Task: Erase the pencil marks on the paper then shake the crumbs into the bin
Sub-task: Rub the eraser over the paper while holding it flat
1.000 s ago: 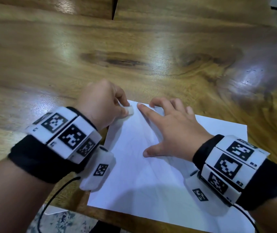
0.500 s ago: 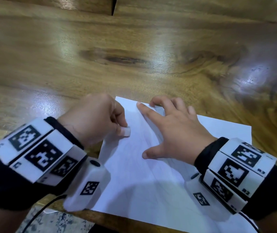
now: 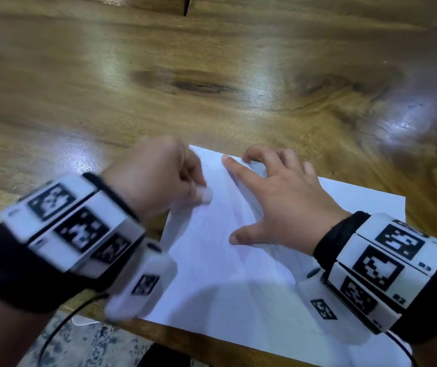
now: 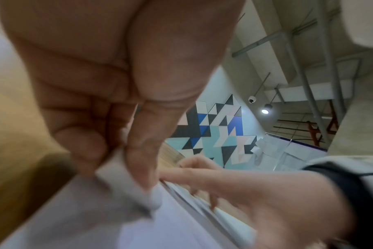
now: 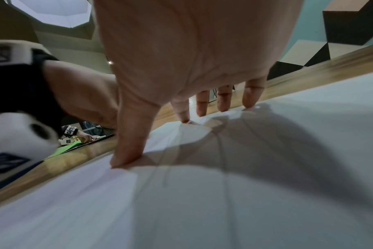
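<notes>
A white sheet of paper (image 3: 238, 282) with faint pencil lines lies on the wooden table (image 3: 212, 75) near its front edge. My left hand (image 3: 159, 181) pinches a small white eraser (image 3: 205, 196) between thumb and fingers and presses it onto the sheet's left part; the eraser (image 4: 138, 190) is blurred in the left wrist view. My right hand (image 3: 273, 205) lies spread on the paper (image 5: 224, 193), with its fingertips (image 5: 202, 109) and thumb pressing the sheet down near the far edge. No bin shows in any view.
Bare wood stretches away beyond the paper. The table's front edge (image 3: 212, 343) runs just below the sheet, with speckled floor (image 3: 87, 345) and a black cable (image 3: 61, 324) under it. Another person's hands (image 5: 79, 134) work at a distant table.
My left hand has slid the eraser from the sheet's far left corner back toward me along its left part. The right hand has stayed planted on the paper.
</notes>
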Demonstrator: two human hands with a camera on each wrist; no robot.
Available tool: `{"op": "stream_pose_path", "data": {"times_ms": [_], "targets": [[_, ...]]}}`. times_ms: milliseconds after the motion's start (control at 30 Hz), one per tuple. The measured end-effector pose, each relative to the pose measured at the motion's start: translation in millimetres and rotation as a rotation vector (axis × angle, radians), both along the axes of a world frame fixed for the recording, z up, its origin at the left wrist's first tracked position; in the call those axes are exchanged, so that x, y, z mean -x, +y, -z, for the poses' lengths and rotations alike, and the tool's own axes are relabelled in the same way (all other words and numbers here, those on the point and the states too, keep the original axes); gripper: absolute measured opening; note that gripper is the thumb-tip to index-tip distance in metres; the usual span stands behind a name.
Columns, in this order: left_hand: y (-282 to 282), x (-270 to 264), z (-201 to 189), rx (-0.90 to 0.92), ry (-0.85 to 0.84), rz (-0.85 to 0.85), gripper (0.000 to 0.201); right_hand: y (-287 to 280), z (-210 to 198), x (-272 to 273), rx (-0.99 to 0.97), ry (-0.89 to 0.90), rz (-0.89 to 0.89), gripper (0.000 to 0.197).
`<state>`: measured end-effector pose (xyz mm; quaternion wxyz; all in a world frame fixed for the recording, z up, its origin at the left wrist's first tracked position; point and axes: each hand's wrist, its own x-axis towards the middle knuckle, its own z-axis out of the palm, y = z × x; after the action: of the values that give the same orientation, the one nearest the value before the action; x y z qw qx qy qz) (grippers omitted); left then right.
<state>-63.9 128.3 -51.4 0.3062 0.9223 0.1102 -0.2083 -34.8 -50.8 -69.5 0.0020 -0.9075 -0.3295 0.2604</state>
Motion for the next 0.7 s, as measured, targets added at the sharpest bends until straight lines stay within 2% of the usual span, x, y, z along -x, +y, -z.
{"op": "stream_pose_path", "data": {"times_ms": [133,233,300,500,567,667,700], "targets": [[-1.0,-19.5,1.6,-0.096,-0.136,-0.009,0.015,1.5,1.2,0.4,0.013,-0.006,0.002,0.112],[1.8,1.7,4.3,-0.088,-0.03,0.103,0.023,0.5,1.4,0.2,0.011,-0.001,0.004,0.111],[2.3,7.4,3.3,-0.028,0.047,0.127,0.02,-0.4,1.2,0.1,0.005,0.001,0.006,0.111],[-1.5,-20.1,6.0,-0.025,-0.15,-0.006,0.011,0.4,1.6,0.3,0.014,0.004,0.008,0.111],[1.5,-3.2,8.0,-0.024,-0.103,0.051,0.011,-0.1,1.4,0.1,0.01,0.003,0.004,0.111],[4.2,21.4,4.6,0.043,0.096,0.128,0.013,-0.8,1.3,0.6,0.004,0.005,0.002,0.111],[5.6,20.0,4.3,0.045,0.094,0.118,0.013,-0.6,1.0,0.8,0.004,0.005,0.001,0.11]]}}
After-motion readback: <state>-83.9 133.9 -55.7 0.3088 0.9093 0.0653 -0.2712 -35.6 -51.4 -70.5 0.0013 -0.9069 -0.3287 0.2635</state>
